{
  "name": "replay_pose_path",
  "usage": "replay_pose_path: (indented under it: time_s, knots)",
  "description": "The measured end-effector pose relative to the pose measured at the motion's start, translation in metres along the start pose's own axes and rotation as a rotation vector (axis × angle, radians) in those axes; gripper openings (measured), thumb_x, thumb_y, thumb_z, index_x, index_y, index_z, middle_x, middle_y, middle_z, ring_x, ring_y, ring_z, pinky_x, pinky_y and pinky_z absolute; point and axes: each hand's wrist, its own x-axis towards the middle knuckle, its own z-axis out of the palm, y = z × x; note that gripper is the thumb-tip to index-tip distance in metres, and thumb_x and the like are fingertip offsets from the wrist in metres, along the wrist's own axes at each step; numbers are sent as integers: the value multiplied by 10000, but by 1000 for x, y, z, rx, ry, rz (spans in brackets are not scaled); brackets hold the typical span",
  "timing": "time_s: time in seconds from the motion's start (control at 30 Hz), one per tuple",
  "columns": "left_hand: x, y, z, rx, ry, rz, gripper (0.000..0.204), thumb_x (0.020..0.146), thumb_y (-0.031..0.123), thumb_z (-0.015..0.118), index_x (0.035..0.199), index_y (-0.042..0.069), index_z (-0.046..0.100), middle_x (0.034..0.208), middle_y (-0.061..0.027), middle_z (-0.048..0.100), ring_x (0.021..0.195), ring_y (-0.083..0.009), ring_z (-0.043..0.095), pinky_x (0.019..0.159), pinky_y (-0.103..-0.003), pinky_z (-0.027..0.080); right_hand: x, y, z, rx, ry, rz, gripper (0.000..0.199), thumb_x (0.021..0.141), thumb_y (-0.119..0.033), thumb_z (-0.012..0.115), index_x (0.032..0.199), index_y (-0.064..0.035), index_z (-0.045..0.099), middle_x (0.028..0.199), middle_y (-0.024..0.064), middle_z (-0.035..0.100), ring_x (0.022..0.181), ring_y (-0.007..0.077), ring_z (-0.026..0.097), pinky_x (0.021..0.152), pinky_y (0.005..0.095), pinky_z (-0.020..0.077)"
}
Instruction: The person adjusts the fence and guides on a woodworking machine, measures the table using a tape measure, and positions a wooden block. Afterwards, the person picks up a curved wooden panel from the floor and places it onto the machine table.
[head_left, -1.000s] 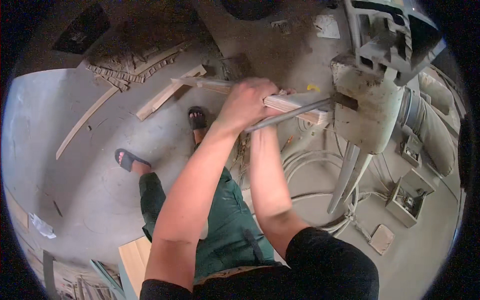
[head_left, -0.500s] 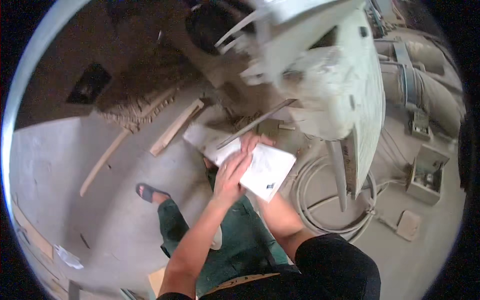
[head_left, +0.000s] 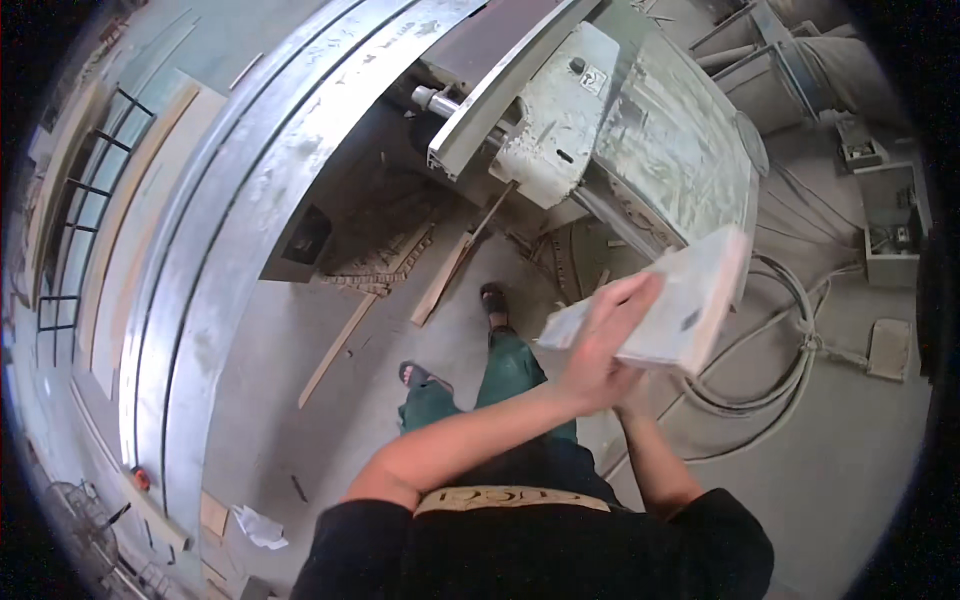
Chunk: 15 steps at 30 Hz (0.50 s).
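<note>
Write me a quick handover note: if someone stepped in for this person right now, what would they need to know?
Left hand: gripping the pale flat wooden piece from the front, fingers spread over its face.
Right hand: mostly hidden behind the piece, seemingly supporting it from below.
The piece is lifted at chest height, clear of the dusty woodworking machine ahead.
Wood strips lie on the concrete floor near the sandalled feet; hoses coil on the right.
Done: piece is in hand. Left: setting it down somewhere; where cannot be told.
</note>
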Motion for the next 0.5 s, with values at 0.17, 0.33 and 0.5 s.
replay_pose_path:
  time_s: [0.17, 0.33, 0.5]
  knots:
    - [46, 93, 48, -179, -22, -28, 822, 832, 14, 724, 1546, -7, 316, 1485, -223, 368, 1363, -393, 409, 1136, -414, 346, -36, -15, -19, -460, 499, 170, 651, 1014, -347, 566, 1514, 17, 364, 1502, 157, 463, 1359, 293, 470, 1141, 399, 371]
    - [90, 104, 68, -104, -247, -112, 976, 884, 252, 772, 1585, 4, 140, 1550, -236, 227, 1444, -362, 277, 1182, -437, 272, -41, 33, -130, -279, 486, 17, 535, 996, -268, 633, 1406, 51, 507, 1307, 162, 621, 1132, 238, 624, 933, 345, 502]
    - [90, 33, -11, 124, -468, -110, 598, 911, 240, 741, 1425, 42, 507, 1357, -144, 548, 1298, -284, 521, 1105, -383, 403, 40, -26, -245, -879, 557, 99, 320, 972, -248, 684, 899, 58, 628, 811, 35, 642, 725, 130, 537, 640, 355, 437]
